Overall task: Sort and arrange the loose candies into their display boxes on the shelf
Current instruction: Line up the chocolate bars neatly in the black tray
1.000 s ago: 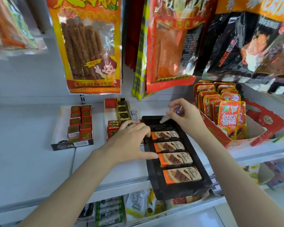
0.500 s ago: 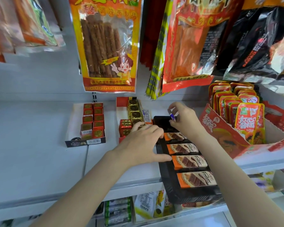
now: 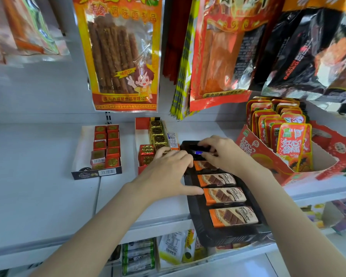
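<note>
right hand (image 3: 223, 154) is now lowering its pinched purple-wrapped candy (image 3: 197, 151) into the black tray's (image 3: 194, 216) 12 o'clock end; left hand (image 3: 168, 172), fingers spread, is steadying it.

Right hand (image 3: 226, 154) pinches a purple candy (image 3: 197, 152) over the black tray (image 3: 194, 214).

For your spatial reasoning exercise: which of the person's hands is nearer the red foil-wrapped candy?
Left. The left hand lies right beside the red foil-wrapped candy, fingers nearly touching it; the right hand is farther off, over the black tray.
</note>
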Motion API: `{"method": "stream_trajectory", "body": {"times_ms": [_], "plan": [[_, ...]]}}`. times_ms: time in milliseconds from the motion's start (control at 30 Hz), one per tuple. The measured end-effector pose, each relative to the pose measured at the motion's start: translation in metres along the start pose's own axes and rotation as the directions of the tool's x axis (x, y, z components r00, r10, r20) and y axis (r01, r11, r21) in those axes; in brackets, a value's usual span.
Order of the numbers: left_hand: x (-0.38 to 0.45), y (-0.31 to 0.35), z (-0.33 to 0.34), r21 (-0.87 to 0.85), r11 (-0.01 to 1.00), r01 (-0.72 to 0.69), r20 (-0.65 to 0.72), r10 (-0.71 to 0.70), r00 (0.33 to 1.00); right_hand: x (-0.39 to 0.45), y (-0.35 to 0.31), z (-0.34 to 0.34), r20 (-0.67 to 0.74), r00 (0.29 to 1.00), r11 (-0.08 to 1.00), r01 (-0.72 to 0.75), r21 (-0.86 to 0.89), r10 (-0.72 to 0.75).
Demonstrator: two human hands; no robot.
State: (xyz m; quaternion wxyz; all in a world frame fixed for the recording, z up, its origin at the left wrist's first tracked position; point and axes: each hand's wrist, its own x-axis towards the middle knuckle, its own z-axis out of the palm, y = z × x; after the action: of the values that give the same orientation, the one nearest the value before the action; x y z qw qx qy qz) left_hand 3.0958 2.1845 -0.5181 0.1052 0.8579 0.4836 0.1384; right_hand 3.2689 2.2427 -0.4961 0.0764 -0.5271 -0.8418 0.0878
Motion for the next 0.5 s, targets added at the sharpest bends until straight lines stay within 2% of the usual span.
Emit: {"method": "stream_trajectory", "body": {"times_ms": [100,200,267,433,500], "plan": [[0.000,0.000,-0.001,0.005,1.000,0.009,0.011,-0.009,1.000,-0.009,0.002,0.007,-0.004,0.998,0.998,0.059,0.031,-0.059],[0.001,0.001,-0.001,0.007,1.000,0.017,0.023,-0.017,1.000,-0.018,0.003,0.019,-0.018,0.999,0.999,0.048,-0.005,-0.048],[0.002,0.002,-0.001,0.010,1.000,0.016,0.024,-0.016,1.000,-0.023,0.003,0.026,-0.058,0.997,0.998,0.053,0.020,-0.052],[0.003,0.001,0.000,0.000,1.000,0.016,0.032,-0.016,0.999,-0.024,0.005,0.023,-0.046,0.999,0.990,0.000,0.138,0.006],[0.004,0.000,-0.001,-0.027,1.000,0.016,0.029,-0.015,0.999,-0.020,0.007,0.022,-0.057,0.998,0.994,-0.010,0.111,0.016]]}}
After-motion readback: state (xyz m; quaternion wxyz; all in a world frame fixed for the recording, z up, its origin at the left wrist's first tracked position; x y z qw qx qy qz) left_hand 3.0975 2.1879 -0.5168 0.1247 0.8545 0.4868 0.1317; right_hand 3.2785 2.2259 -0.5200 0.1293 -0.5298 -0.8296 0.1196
